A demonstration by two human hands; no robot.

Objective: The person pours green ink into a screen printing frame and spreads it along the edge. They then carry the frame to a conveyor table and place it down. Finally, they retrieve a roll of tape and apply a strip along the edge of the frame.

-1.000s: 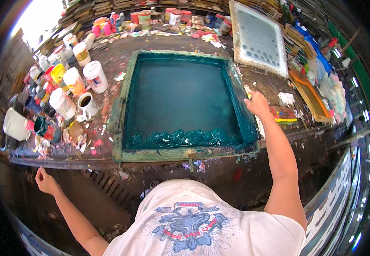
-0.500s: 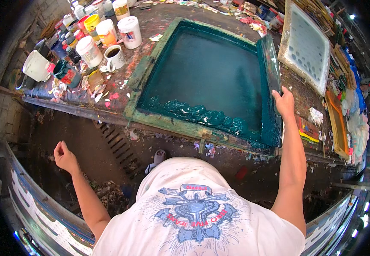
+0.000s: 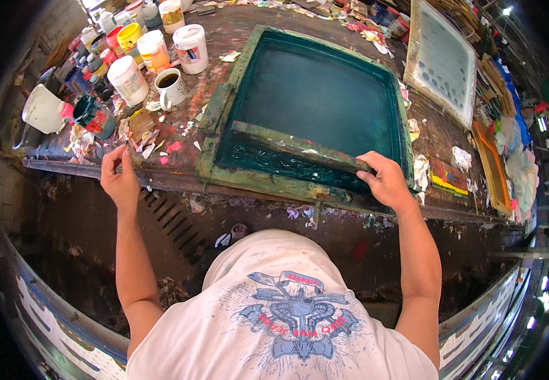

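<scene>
A wooden-framed printing screen (image 3: pixel 274 185) lies on the table before me, its mesh and inner edges coated in dark green ink. My right hand (image 3: pixel 385 180) grips the right end of a long squeegee (image 3: pixel 300 145), fingers wrapped over its edge. The squeegee lies slantwise across the near part of the screen, over the thick ink there. At the table's front edge, left of the screen, my left hand (image 3: pixel 120 177) is raised with thumb and fingertips pinched together. Whether anything small sits in that pinch I cannot make out.
Paint tubs (image 3: pixel 128 80), bottles and a white mug (image 3: pixel 170 87) of dark liquid crowd the left of the table. An ink-stained dark green pot (image 3: pixel 95 116) stands near its edge. Another framed screen (image 3: pixel 442 63) leans at the right. Paper scraps litter the tabletop.
The squeegee has gone from upright along the screen's right side to lying across its near part, my right hand moving left and nearer. My left hand has risen to the table edge.
</scene>
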